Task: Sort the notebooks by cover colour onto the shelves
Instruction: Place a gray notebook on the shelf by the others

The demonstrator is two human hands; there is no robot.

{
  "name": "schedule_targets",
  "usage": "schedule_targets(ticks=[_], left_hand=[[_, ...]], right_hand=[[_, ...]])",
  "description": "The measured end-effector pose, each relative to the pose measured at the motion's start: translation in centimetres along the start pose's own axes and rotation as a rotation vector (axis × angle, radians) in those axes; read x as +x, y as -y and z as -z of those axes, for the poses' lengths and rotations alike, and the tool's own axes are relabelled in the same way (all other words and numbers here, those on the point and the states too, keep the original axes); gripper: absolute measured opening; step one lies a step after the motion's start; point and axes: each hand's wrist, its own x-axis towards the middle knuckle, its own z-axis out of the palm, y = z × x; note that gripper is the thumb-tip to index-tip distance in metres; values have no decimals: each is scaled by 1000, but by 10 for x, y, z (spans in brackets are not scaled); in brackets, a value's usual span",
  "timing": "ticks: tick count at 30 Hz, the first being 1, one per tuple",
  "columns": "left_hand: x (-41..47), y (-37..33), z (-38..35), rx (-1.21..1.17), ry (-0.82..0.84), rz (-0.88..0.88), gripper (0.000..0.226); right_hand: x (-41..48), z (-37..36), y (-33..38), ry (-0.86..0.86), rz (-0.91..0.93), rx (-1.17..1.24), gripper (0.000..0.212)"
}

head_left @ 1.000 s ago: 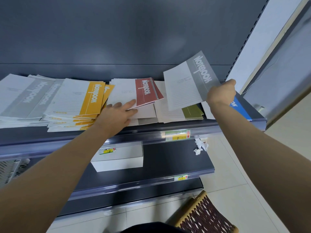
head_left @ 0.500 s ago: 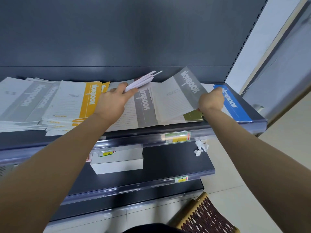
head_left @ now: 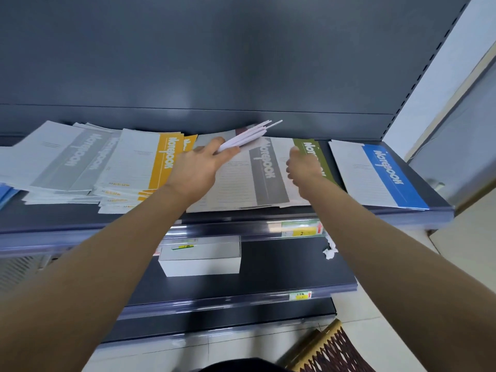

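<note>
The left hand (head_left: pixel 197 169) pinched a bundle of notebooks (head_left: pixel 248 135) between thumb and curled fingers, lifted clear just above the far end of the grey notebook (head_left: pixel 265 174) that lay face up on the top shelf (head_left: pixel 80 224). The bundle fanned open at its free end, so these looked like thin, light, floppy booklets with smooth covers that would slide over one another. A firm pinch near the spine or a corner, with the stack squared first, would likely hold them better than a loose grip at mid-edge. The right hand (head_left: pixel 303 167) hovered immediately right of the grey notebook, over the green notebook (head_left: pixel 311 153), its fingers loosely curled and gripping nothing that could be seen; whether it touched the cover was unclear. The orange pile (head_left: pixel 161 162) sat immediately left of the grey notebook, a grey pile (head_left: pixel 75 157) farther left, and the blue notebook (head_left: pixel 386 173) well to its right. A second before, the left hand had pressed flat on a red-banded notebook and the right had held a grey one raised. Half a second before, the left had its bundle up while the right lowered that grey notebook over the green one. By this moment the right hand had let go and the green band lay uncovered.
</note>
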Motion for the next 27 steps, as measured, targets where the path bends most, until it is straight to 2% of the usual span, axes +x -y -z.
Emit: schedule_targets(ticks=[1,3,5,8,10,12,17,23,27], left_hand=[[0,2,-1,8,4,-43,65],[-1,6,-3,53,5,-146,71],[-2,6,-2,93,29,-226,83],[-4,-3,0,86,56,-174,94],[-5,-7,0,71,74,-76,84],[-6,-9,0,42,88,-39,74],[-15,-16,4,-129,180,2,50],[-21,-10,6,-263,12,120,35],[-25,-11,1,-264,63,277,35]], right_hand=[[0,5,6,34,-41,120,48],[-1,14,17,222,-137,383,62],[-4,19,26,401,-206,536,67],[-8,17,33,534,-229,544,42],[-7,12,33,532,-240,489,26],[-5,6,28,497,-271,449,19],[-3,-6,11,380,-277,348,22],[7,5,9,265,-228,358,21],[14,19,4,197,-213,333,26]])
